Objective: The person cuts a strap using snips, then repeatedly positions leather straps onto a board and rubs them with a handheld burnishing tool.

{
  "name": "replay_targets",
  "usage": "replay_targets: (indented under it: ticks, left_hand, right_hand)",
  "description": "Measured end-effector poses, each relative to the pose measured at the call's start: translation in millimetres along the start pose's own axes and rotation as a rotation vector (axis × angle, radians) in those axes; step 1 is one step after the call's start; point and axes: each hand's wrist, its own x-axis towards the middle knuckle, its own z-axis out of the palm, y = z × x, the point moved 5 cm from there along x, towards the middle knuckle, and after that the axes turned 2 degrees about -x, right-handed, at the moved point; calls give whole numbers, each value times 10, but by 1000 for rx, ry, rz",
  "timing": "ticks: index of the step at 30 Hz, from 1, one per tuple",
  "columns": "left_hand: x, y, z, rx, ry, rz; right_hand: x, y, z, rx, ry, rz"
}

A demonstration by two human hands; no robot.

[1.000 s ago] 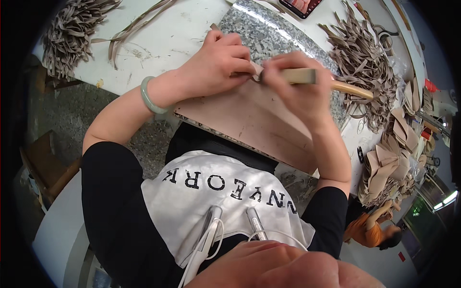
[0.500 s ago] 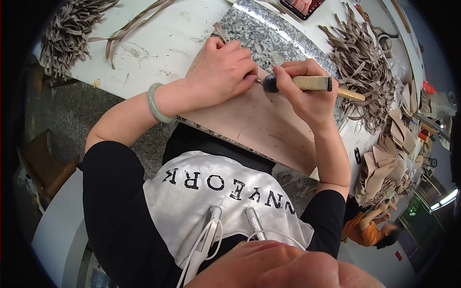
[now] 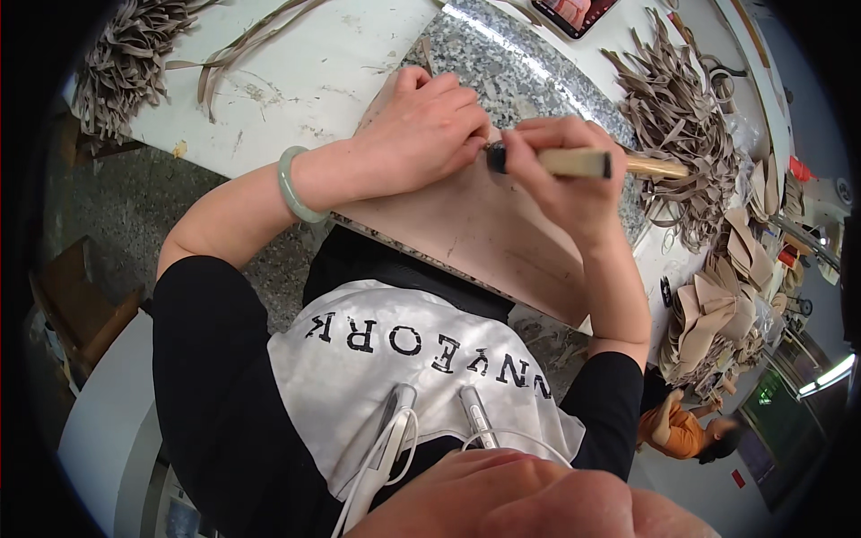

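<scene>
My left hand (image 3: 430, 125) is closed on the beige work sheet (image 3: 466, 224), its thumb and fingertips pressed together. What they hold, if anything, is hidden. A thin brown strip (image 3: 427, 56) pokes out beyond its knuckles. Close to the left fingertips is the black end of a hammer-like tool (image 3: 574, 162) with a thick pale body. My right hand (image 3: 574, 193) wraps round this tool. A light wooden handle (image 3: 659, 167) sticks out past the right hand; whether it belongs to the same tool, I cannot tell. The sheet overlies part of a speckled granite slab (image 3: 502, 72).
A heap of brown strips (image 3: 673, 125) lies to the right, another bundle (image 3: 126, 67) at the far left. Beige cut pieces (image 3: 713, 309) pile up on the right. A phone (image 3: 574, 13) and scissors (image 3: 722, 76) are at the back. A person in orange (image 3: 677, 430) works beyond.
The hammer-like tool has shifted and turned slightly in my right hand, its black end now a little closer to the left fingertips. My left hand is almost unmoved.
</scene>
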Motion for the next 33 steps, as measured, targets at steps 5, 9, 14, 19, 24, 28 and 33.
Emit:
replay_targets:
  ticks: [5,9,14,19,24,28,33]
  left_hand:
    - [27,-92,-55,-159,31,-48]
    - [48,-107,-20,-192,-16,-132]
    - [68,-138,-29,-285,-56,-220]
    - [32,-152,-48,-303,-38,-224]
    - [-4,-178,-50,-329,23,-162]
    - [14,-185,-82,-311,40,-145]
    - [-23,-210,-90,-305,38,-146]
  right_hand:
    - [-20,4,-39,0,1,1]
    - [51,-139,-113,25,-43,13]
    - [99,28,-16,-47,-50,-52]
    - [191,-114,35,-50,-82,-55]
    - [210,-68,-9,-169,-108,-41]
    - [146,38,106,-7,5,37]
    - [203,-6,-29,152,24,244]
